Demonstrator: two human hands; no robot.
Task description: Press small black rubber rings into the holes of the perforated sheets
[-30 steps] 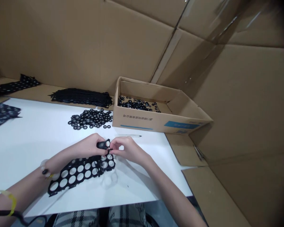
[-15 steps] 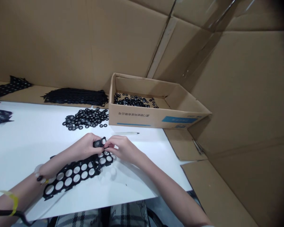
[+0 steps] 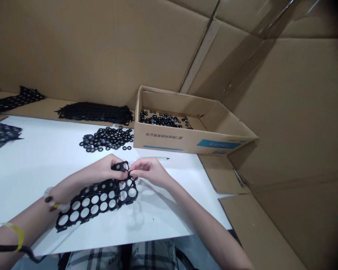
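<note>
Beneath both hands (image 3: 101, 169) (image 3: 150, 172), black perforated sheet (image 3: 90, 201)

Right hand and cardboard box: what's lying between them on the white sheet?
In the head view, a slim white pen with a dark tip lies on the white sheet between the right hand and the cardboard box, close to the box's front wall.

Bare hands: 2, a left hand (image 3: 101, 169) and a right hand (image 3: 150, 172)
Black perforated sheet in hand (image 3: 99, 191): 1
Stacks of black perforated sheets: 3, (image 3: 95, 113), (image 3: 17, 99), (image 3: 0, 134)
Heaps of small black rings: 2, (image 3: 107, 138), (image 3: 163, 120)
Brown cardboard box (image 3: 157, 138): 1
White pen (image 3: 157, 158): 1
</note>
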